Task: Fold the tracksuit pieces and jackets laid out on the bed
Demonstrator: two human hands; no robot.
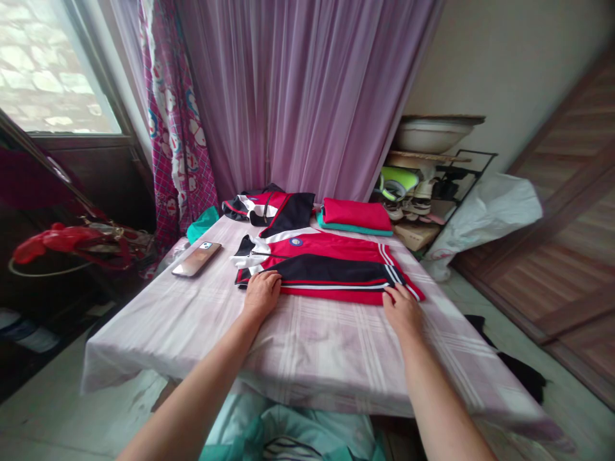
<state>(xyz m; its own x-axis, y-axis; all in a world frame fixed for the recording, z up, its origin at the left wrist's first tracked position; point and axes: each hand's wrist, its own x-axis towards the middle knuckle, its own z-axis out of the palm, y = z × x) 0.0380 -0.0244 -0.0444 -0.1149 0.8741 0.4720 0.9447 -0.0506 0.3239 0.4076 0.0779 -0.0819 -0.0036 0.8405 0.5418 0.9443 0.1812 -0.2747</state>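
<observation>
Behind the table, a purple curtain hangs in folds, with a rack of shoes to its right and a pale checked cloth over the tabletop. On that cloth, straight in front of the person, a red, navy and white jacket lies flat, its long axis running left to right, across the line of the forearms. The collar points left, and the end with white stripes lies to the right. Both hands are at the long near edge, so most of the jacket lies beyond them, towards the curtain. The left hand touches the near corner below the collar; the right hand touches the near side by the stripes. Neither is nearer overall: each is closest to its own end, and they are well apart. Their fingers rest bent on the fabric, but whether they pinch it or only press on it, I cannot tell. Past the jacket's far side are a second jacket, left of centre, and a red bundle on a green one, to the right. A phone lies left of the collar, apart from it.
</observation>
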